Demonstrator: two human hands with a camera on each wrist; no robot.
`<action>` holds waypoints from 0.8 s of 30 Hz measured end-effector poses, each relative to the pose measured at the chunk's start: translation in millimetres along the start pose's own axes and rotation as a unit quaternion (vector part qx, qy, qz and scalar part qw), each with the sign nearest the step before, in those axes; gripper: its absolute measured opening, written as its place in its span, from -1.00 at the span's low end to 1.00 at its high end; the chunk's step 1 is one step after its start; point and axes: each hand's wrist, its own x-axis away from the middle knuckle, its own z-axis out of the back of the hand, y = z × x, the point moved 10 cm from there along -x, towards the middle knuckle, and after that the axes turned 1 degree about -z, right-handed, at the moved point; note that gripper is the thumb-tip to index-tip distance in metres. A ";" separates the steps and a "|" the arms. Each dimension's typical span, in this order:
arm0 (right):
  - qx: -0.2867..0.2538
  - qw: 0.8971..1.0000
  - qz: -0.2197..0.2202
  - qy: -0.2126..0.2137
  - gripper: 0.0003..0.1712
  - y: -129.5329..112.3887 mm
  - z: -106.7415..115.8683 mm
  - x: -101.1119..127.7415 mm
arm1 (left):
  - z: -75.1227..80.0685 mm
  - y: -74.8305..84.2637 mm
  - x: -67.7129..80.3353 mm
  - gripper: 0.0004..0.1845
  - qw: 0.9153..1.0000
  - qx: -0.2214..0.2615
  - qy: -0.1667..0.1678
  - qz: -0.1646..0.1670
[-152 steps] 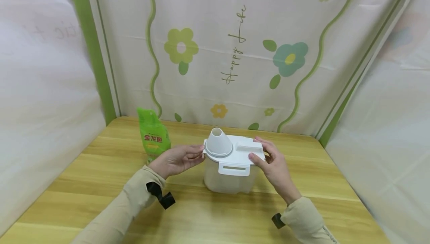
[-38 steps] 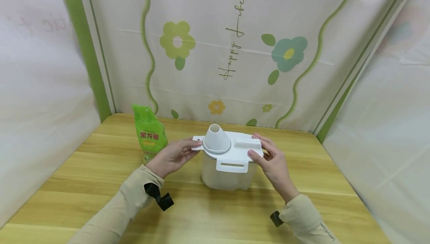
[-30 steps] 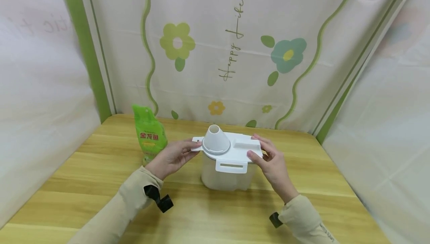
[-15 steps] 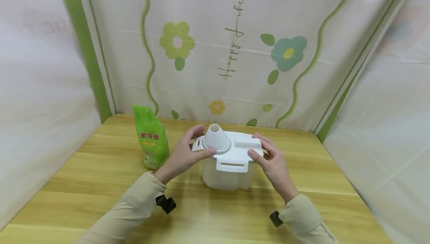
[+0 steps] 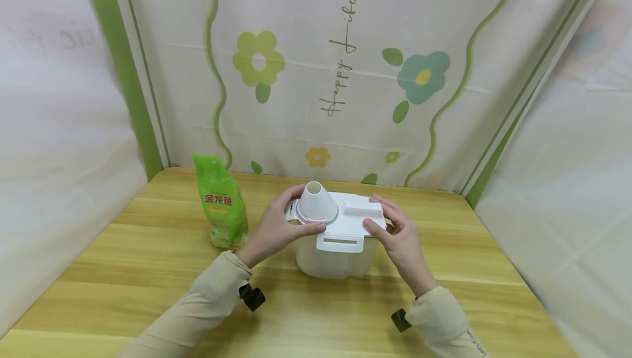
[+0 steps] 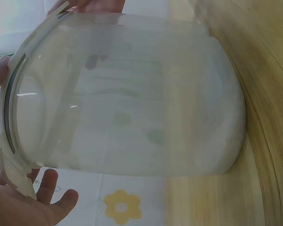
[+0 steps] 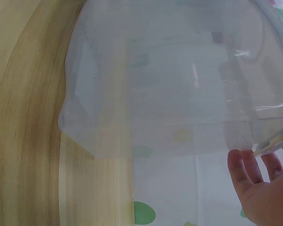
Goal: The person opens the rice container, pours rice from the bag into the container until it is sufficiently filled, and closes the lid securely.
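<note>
A translucent storage container point(image 5: 333, 263) stands upright on the table with a white lid point(image 5: 348, 227) on top. A white cone-shaped spout cover point(image 5: 316, 204) rises from the lid's left part. My left hand point(image 5: 275, 227) spans the lid's left end, thumb at the front edge below the cone, fingers behind. The left latch point(image 5: 290, 211) sticks outward by that hand; the front latch point(image 5: 339, 243) is tilted out too. My right hand point(image 5: 402, 237) grips the lid's right end, thumb on top near the raised handle. Through the container wall point(image 6: 132, 103) in the left wrist view, the backdrop shows.
A green plastic bag point(image 5: 223, 204) with red lettering stands left of the container, close to the left wrist. The wooden table point(image 5: 459, 254) is bounded by white fabric walls, and a flowered curtain point(image 5: 355, 128) hangs behind it.
The left latch went from folded down to sticking outward. My left hand then left its pinch on that latch and spread around the lid's left end. The right hand keeps its hold.
</note>
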 end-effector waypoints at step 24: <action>-0.020 1.000 0.000 0.002 -0.49 1.9 -0.5 1.8 | -1.2 -13.6 -1.8 -0.31 0.999 -0.011 0.032 -0.013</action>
